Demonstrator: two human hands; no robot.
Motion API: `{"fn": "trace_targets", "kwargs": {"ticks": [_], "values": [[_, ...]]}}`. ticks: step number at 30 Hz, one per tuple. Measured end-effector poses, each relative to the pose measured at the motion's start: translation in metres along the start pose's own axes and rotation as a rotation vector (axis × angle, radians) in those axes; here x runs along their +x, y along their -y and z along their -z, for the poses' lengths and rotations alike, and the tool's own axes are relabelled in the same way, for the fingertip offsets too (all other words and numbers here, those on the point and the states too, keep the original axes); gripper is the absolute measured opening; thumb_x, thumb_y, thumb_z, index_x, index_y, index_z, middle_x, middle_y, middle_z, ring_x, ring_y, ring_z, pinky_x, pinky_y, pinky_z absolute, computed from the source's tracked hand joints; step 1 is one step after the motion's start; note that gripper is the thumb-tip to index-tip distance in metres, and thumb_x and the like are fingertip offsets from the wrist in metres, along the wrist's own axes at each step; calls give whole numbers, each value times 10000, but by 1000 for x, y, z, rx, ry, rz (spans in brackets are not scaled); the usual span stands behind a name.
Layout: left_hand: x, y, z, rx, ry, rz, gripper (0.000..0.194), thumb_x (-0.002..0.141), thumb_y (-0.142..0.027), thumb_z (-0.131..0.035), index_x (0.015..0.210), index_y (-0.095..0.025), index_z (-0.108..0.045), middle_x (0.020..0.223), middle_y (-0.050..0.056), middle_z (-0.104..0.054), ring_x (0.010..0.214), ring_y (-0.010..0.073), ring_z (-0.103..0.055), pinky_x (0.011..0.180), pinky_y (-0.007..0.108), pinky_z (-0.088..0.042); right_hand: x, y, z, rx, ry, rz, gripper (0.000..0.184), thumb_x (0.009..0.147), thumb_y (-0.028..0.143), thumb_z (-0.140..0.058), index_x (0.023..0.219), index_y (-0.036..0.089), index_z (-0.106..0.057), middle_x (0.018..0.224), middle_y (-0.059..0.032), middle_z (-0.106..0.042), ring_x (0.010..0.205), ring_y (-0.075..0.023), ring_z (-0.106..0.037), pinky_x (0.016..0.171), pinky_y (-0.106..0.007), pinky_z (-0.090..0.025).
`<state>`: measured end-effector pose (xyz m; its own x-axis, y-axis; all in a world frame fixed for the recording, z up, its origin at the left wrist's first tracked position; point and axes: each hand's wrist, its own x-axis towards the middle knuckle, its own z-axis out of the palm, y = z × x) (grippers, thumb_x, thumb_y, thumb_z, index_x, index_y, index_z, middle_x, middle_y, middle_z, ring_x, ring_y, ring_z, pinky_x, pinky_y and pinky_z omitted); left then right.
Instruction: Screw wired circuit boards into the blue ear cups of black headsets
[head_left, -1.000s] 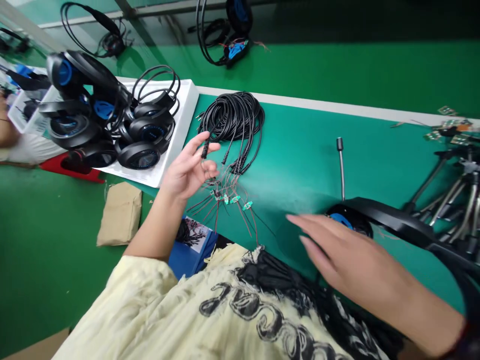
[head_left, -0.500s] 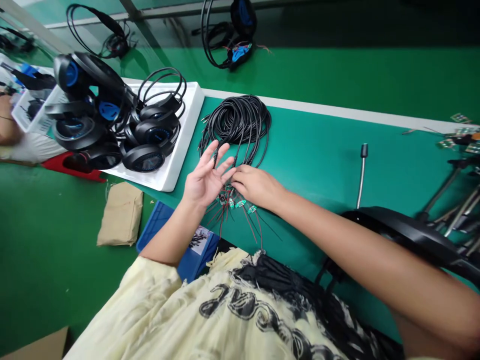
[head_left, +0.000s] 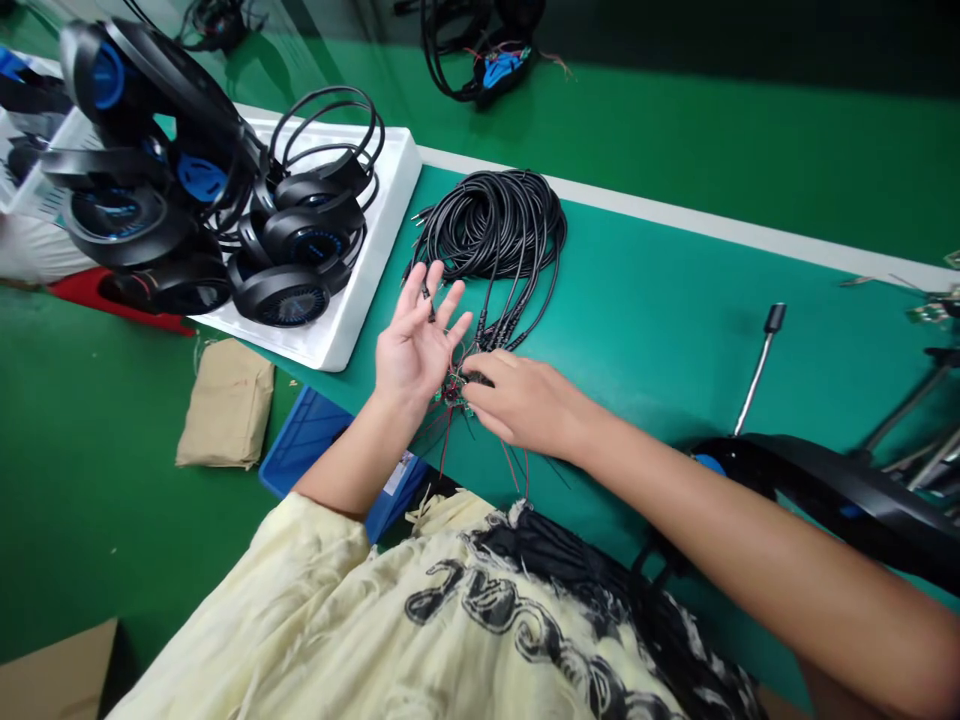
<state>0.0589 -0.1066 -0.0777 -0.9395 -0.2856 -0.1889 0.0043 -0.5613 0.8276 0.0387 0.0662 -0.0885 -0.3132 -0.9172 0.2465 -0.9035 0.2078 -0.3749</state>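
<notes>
The fingertips of the right hand [head_left: 521, 402] are bent in over the small circuit boards [head_left: 451, 393], hiding most of them; a dark bit shows between thumb and fingers, but whether it is gripped I cannot tell. The left hand [head_left: 412, 355] is open, palm up and fingers spread, with a black cable end [head_left: 428, 300] running between the fingers; how firmly it sits there is unclear. The far-left headset beyond the surface [head_left: 637, 300] is cut off by the top edge, and the metal stems [head_left: 934, 460] by the right. Half a second ago, several boards lay visible below the right hand; now that hand covers more of them. A second ago it was well apart, near the headset [head_left: 817, 480] on the right. The view has shifted too, taking some boards at the far right partly out of frame. There is one coiled bundle of black cables [head_left: 491, 225] on the surface, just beside one white tray [head_left: 375, 290] piled with headsets [head_left: 281, 295], too overlapped to count. One microphone boom [head_left: 757, 375] stands up, tilted. Below are one brown package [head_left: 226, 405] and one blue bin [head_left: 292, 435]. Thin wires [head_left: 514, 465] trail toward the person.
</notes>
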Motion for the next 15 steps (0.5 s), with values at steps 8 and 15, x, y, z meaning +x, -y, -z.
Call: {"fn": "trace_targets", "kwargs": {"ticks": [8, 15], "values": [[-10, -15, 17, 370, 412, -6, 586, 794, -212, -696, 1320, -387, -505, 1455, 11, -461, 1065, 198, -643, 846, 296, -566, 6, -3, -1, 417, -212, -356, 190, 946, 269, -464, 832, 168, -578, 807, -34, -560, 771, -145, -536, 714, -265, -387], [-9, -3, 34, 518, 551, 52, 540, 811, -215, -702, 1311, -304, -517, 1392, 79, -491, 1053, 180, -613, 890, 313, -540, 7, -6, 6, 703, -224, -519, 191, 882, 291, -530, 733, 174, -551, 658, 32, -559, 574, -83, -464, 564, -215, -327]]}}
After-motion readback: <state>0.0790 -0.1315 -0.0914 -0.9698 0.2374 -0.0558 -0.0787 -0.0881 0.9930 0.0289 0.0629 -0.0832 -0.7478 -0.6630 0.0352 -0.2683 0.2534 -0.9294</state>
